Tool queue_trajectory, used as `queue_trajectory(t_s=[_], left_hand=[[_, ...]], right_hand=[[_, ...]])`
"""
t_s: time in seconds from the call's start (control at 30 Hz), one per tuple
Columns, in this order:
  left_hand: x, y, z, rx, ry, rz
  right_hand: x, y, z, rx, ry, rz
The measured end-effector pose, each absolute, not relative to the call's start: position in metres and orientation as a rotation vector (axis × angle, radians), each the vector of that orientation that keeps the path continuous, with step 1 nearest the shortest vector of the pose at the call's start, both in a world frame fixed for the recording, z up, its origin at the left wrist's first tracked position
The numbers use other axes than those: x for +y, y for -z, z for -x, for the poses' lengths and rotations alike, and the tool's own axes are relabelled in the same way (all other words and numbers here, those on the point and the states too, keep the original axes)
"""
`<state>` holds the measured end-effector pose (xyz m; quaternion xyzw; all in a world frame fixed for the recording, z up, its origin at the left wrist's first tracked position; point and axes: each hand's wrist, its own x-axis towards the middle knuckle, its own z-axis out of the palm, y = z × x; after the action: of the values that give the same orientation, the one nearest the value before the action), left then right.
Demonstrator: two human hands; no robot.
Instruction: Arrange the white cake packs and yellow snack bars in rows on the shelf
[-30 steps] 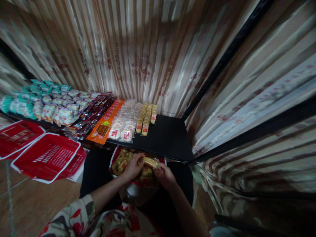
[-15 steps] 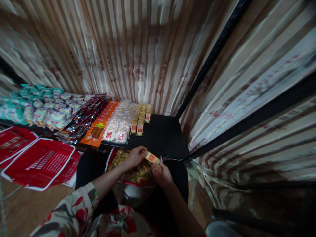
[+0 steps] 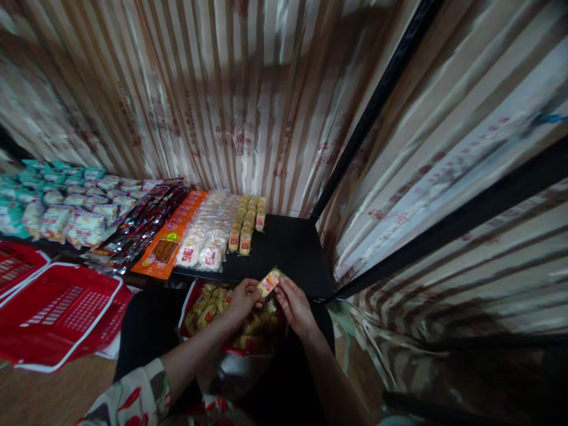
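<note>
Between my two hands is a small yellow snack packet with a red and white label, tilted up to the right. My left hand pinches its lower left end, and my right hand grips the upper right end. Right below them a red basket on my lap holds many similar yellow packets; my forearms hide part of it. Beyond my hands, rows of the same yellow packets stand on the black shelf.
Left along the shelf lie white round cracker packs, an orange pack, dark red packets, white snack bags and teal bags. Red baskets sit at the lower left. A black post rises at the shelf's right corner.
The packet has turned from slanting down to the right to slanting up to the right, with both hands still on it. The view has shifted slightly, so the shelf appears lower and further left.
</note>
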<state>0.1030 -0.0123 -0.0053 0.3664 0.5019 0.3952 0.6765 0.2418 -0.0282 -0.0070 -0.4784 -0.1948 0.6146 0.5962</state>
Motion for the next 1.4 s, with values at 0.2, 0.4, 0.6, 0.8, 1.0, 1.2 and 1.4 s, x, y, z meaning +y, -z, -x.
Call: queue_trajectory(t_s=[0.2,0.4,0.6,0.8,1.0,1.2,1.4], left_hand=[[0.003,0.004,-0.125,1.156,-1.004,-0.713],[0.025,0.010,-0.141,1.266,-0.954,-0.819],[0.039,0.017,-0.146,1.468,-1.084,-1.127],[0.063,0.023,-0.159,1.288,-1.089,-1.152],[0.095,0.025,-0.165,1.238,-1.027,-1.090],[0.109,0.017,-0.165,1.224,-1.019,-1.088],[0.117,0.025,-0.165,1.195,-1.029,-1.062]], right_hand=[[-0.012,0.002,-0.240,-0.690,-1.269,1.306],[0.031,0.002,-0.250,-0.860,-1.101,1.356],[0.090,0.018,-0.257,-0.922,-0.967,1.413],[0.134,0.027,-0.252,-1.060,-0.806,1.481],[0.163,0.041,-0.248,-1.211,-0.667,1.595],[0.180,0.045,-0.243,-1.220,-0.597,1.683],[0.179,0.047,-0.239,-1.175,-0.576,1.615]])
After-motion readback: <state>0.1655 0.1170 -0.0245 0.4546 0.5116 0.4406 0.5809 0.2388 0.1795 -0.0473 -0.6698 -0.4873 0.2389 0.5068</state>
